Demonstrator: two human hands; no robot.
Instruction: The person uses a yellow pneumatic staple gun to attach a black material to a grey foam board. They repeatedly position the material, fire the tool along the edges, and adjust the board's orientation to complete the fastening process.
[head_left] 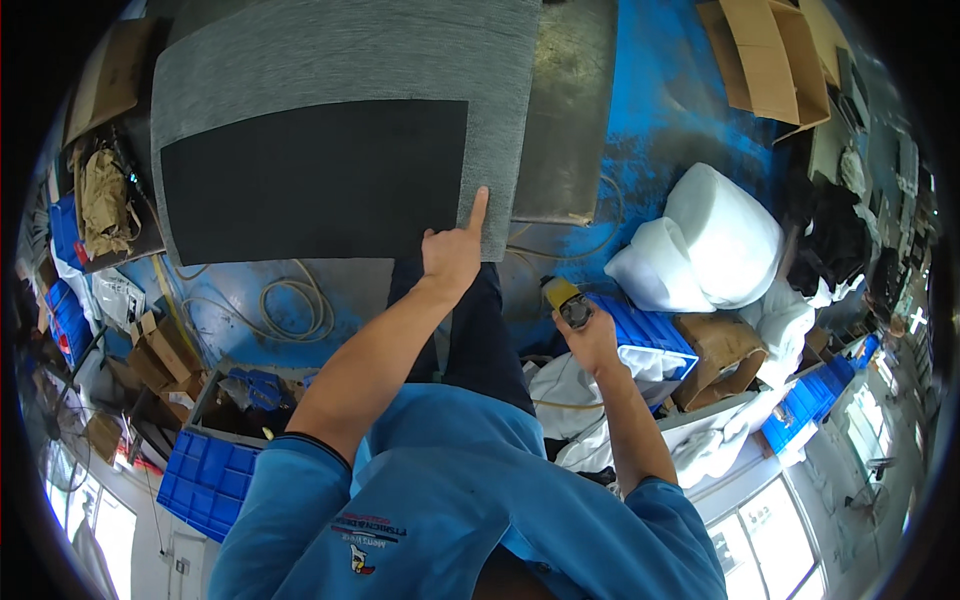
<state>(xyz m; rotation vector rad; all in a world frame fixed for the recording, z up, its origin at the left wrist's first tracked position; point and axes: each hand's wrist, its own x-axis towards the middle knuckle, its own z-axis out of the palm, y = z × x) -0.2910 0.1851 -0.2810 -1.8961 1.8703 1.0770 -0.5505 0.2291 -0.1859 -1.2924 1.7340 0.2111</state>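
A person in a bright blue shirt (450,500) stands over a work surface, seen from above the head. The right hand (590,335) is closed around a small tool with a yellow body and dark round tip (565,300), held just beside a blue plastic crate (645,335). The left hand (455,250) is loosely curled with the index finger stretched out, its tip touching the right edge of a black sheet (310,180). That sheet lies flat on a larger grey felt-like mat (340,55), covering its lower part. A dull metal plate (570,110) lies just beside the mat on the right.

The floor (670,90) is painted blue and worn. A pale hose (295,305) lies coiled on it below the mat. White foam rolls and wadding (715,240) are heaped to the right, with more blue crates (205,480) on the near left. Cardboard boxes (765,55) stand open at the far right.
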